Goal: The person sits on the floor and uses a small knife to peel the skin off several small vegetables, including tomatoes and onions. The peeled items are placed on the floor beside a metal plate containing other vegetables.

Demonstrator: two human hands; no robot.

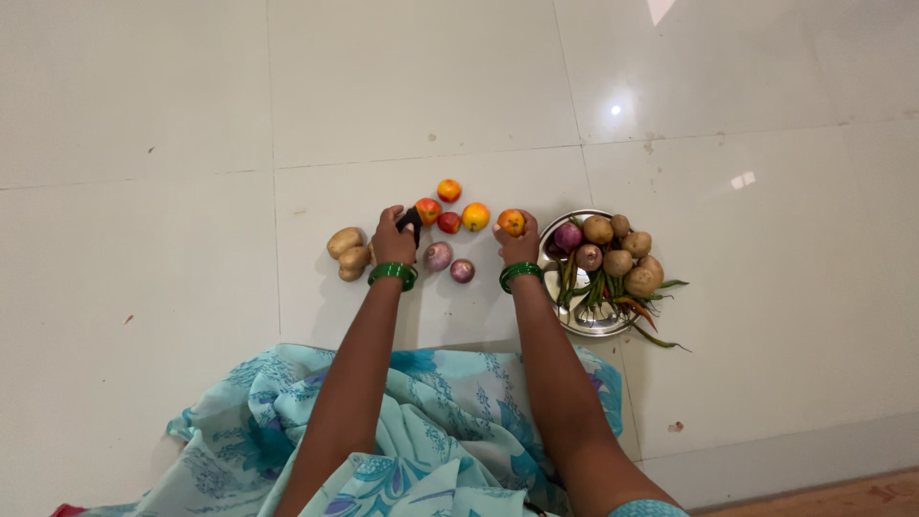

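An orange tomato [511, 222] is grasped by the right hand [518, 246] beside the steel plate [574, 321]. A dark object [410, 221] — kind unclear — is clenched in the left hand [393, 242], near floor-laid potatoes [348, 253].

Small dark object [410, 219] mostly hidden under the left hand [392, 241], kind indiscernible

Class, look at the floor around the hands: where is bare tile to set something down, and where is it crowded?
Bare tile lies beyond the orange tomatoes, left of the brown potatoes, and right of the round steel plate. Crowded: between left hand and right hand, around the purple onions.
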